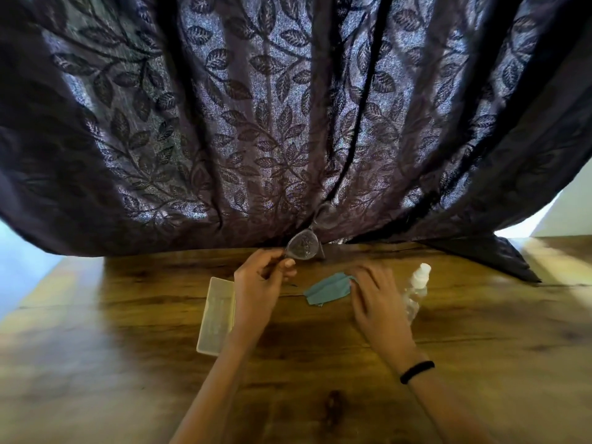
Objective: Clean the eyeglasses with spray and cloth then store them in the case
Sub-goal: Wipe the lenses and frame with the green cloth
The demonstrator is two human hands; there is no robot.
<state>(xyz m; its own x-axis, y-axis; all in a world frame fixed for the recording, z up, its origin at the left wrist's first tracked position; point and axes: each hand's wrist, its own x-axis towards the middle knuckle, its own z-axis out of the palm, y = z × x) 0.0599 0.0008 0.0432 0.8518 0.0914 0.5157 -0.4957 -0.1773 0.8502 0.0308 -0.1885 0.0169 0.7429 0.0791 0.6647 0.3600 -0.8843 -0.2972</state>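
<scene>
Wooden table [320,373] fills the near field; both forearms reach forward over it. Black band [417,372] on the right wrist. Pale plastic case [215,315] lies open on the table, just left of the left forearm. Right hand [374,299] rests palm down, fingers on the right end of the teal cloth [326,288], which lies flat on the table; whether the fingers pinch it, cannot tell. Clear spray bottle [416,288] with white cap stands just right of that hand. Left hand [261,277] is closed on the glasses [304,245], thumb and fingers pinching the near end of the frame, held above the table; droplets visible on the nearer lens. Beyond, a dark leaf-patterned curtain [288,107] hangs down to the table's far edge
</scene>
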